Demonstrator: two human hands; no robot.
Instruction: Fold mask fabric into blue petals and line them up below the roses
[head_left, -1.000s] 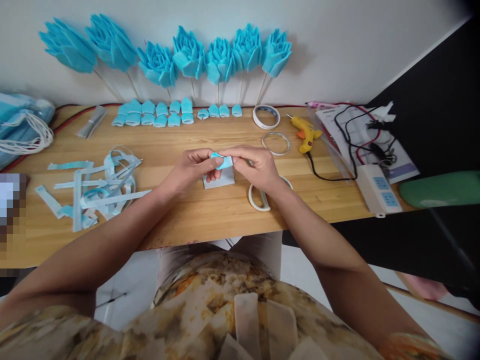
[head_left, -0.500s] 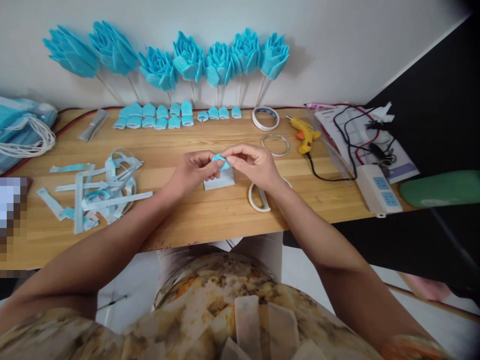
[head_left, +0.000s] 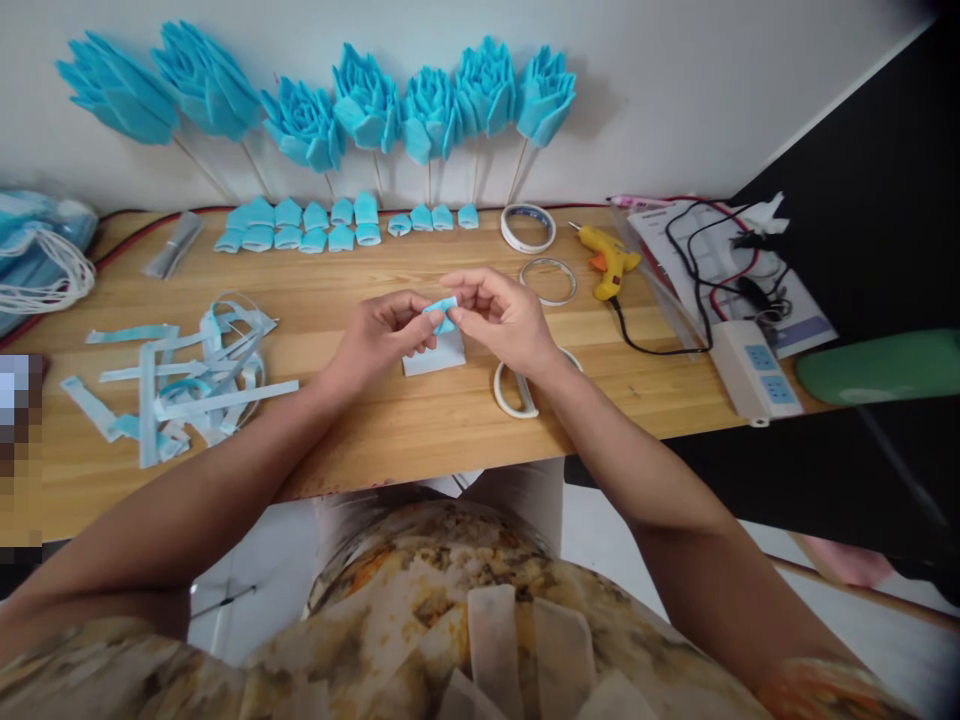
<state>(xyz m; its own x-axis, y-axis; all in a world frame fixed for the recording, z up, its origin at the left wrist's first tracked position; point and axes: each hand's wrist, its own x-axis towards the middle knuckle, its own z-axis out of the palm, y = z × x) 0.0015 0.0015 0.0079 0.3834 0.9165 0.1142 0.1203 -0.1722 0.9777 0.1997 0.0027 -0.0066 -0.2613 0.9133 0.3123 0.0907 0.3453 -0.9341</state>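
Between both hands, above the table, is a small folded piece of light blue felt-like fabric [head_left: 445,312]. My left hand [head_left: 386,330] pinches its left side between thumb and fingers. On its right edge rests the thumb of my right hand [head_left: 501,318], with curled fingers behind; the index finger is raised off the piece. Just below lies a pale blue-white square sheet [head_left: 435,357] on the table, partly covered by the hands. A half-ring-shaped white tool [head_left: 514,405], perhaps a tape roll, lies partly hidden by my right wrist.
Blue fabric flowers [head_left: 431,115] on sticks lean at the wall, behind rows of folded blue pieces [head_left: 288,237]. Cut strips [head_left: 180,400] lie left. Tape rolls [head_left: 528,230], a yellow glue gun [head_left: 609,262], a power strip [head_left: 754,370] and a green bottle [head_left: 889,368] are right.
My right index finger has lifted from the fabric, and the right fingers have opened out somewhat. The piece now shows a flatter, paler top edge. The view has shifted slightly.
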